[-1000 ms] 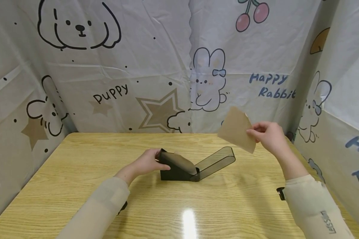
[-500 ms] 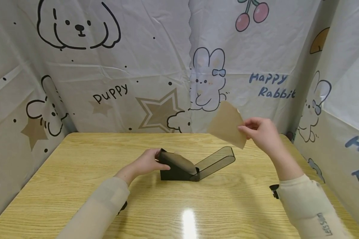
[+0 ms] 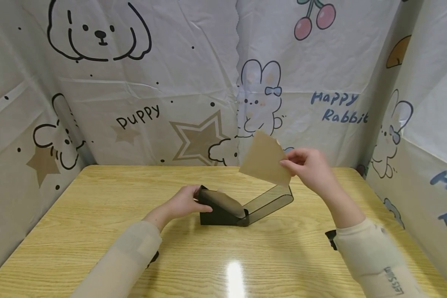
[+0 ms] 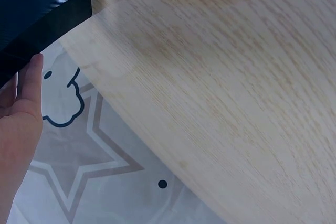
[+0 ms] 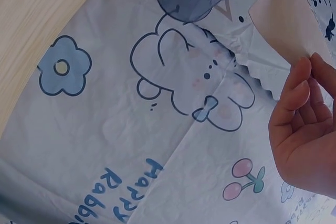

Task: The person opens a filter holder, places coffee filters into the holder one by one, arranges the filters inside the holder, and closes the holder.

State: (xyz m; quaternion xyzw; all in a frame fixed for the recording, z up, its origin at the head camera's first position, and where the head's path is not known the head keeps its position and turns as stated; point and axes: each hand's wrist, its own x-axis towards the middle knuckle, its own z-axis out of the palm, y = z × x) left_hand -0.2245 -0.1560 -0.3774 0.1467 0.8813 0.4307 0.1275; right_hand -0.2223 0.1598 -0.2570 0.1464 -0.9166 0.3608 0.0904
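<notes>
A black filter holder point(image 3: 219, 218) stands on the table, its clear smoky lid point(image 3: 270, 202) swung out to the right. Brown coffee filters point(image 3: 223, 200) fill its sloped opening. My left hand point(image 3: 180, 203) grips the holder's left end, thumb across the front; the left wrist view shows fingers against the black holder point(image 4: 44, 17). Between thumb and fingertips my right hand point(image 3: 309, 167) pinches one brown paper coffee filter point(image 3: 264, 159) by its right edge, raised above the lid. In the right wrist view, a crimped seam runs along this filter point(image 5: 286, 19).
The wood-grain table point(image 3: 193, 265) reaches back to a printed cloth curtain point(image 3: 193, 82), which also encloses both sides. Black straps point(image 3: 331, 239) show at both wrists, beside the pale sleeves point(image 3: 368, 248).
My right hand has carried the coffee filter leftward, so it now overlaps the lid's raised end. My left hand and the filter holder have stayed in place.
</notes>
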